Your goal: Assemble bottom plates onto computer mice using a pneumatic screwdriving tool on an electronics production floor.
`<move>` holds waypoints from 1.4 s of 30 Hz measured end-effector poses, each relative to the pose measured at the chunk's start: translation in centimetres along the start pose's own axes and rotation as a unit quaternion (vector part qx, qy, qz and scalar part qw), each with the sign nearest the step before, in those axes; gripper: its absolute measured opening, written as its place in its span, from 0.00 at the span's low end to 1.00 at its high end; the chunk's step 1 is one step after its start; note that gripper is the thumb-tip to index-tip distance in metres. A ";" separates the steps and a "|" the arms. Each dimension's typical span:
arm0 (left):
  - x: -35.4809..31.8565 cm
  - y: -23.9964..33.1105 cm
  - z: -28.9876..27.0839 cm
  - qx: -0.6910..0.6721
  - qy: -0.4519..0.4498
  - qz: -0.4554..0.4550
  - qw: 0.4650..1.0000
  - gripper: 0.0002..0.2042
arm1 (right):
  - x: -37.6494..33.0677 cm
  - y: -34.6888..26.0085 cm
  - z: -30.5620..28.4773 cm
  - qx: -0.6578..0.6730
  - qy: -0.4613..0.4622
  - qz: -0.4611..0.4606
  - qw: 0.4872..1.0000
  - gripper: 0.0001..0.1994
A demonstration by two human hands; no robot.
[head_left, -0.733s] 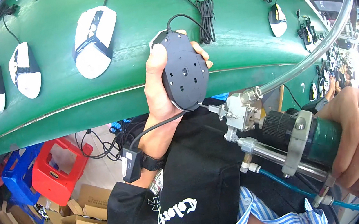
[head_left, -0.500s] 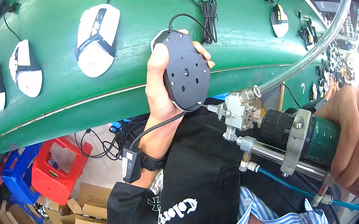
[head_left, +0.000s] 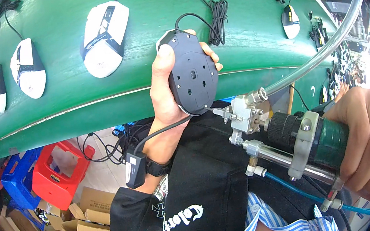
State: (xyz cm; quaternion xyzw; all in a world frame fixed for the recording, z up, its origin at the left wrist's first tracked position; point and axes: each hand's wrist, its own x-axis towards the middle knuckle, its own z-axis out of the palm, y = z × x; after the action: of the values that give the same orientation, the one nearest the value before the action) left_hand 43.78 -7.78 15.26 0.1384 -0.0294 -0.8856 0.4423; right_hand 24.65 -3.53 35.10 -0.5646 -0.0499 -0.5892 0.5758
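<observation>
— Three white mice (head_left: 102, 38) lie far left on the green belt (head_left: 250, 41), with more cables and a small mouse (head_left: 291, 21) further right. Below the belt, at the left, a blue crate (head_left: 18, 177) and a red crate (head_left: 57, 174) stand on the floor beside cardboard boxes (head_left: 86, 219).

— And the hands?

— Going rightward: the left hand (head_left: 165, 92) grasps a black mouse (head_left: 192, 78) by its sides, thumb up along the left edge, fingertips (head_left: 214, 60) curled over the right edge. It is held underside up, just near of the belt edge, lifted clear of it. Its cable (head_left: 154, 133) loops down past the wrist.

— Then the tool?

— Yes. The right hand (head_left: 365, 138) is clenched round the green body of a dispenser (head_left: 300, 140), with a clear hose (head_left: 321, 53) running off far right and a thin blue tube (head_left: 298, 191) underneath. Its fine nozzle (head_left: 218, 110) touches, or nearly touches, the near end of the mouse's base; I can't tell which.

— What could go wrong?

— My guess: the mouse is only pinched at the edges, so a push from the nozzle could twist it in the grip and put the tip off its spot. The trailing cable could also snag on the tool's fittings, and the stiff hose may tug the dispenser sideways.
</observation>
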 end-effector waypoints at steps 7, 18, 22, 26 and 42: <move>0.1 0.0 -0.3 0.016 -0.007 0.005 1.000 0.32 | 0.5 1.3 -0.5 -0.014 0.007 -0.006 1.000 0.09; 0.0 0.0 -0.6 -0.017 -0.013 -0.002 1.000 0.32 | 0.5 1.4 -0.9 -0.009 0.016 0.009 1.000 0.09; 0.1 0.1 -0.4 -0.003 -0.020 -0.003 1.000 0.32 | 0.0 0.5 -0.2 -0.056 0.044 -0.007 0.997 0.10; 0.1 -0.1 -0.8 0.000 -0.010 0.003 1.000 0.32 | 0.5 1.1 -1.1 -0.031 0.028 0.027 0.999 0.11; 0.1 -0.3 -0.8 0.000 -0.021 -0.005 1.000 0.33 | -3.6 -3.3 0.4 -0.154 0.030 -0.090 0.983 0.09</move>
State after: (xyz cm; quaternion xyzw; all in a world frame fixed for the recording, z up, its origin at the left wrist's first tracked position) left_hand 43.70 -7.66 14.41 0.1196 -0.0382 -0.8906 0.4371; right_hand 21.42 0.05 34.60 -0.6221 0.0078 -0.6559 0.4274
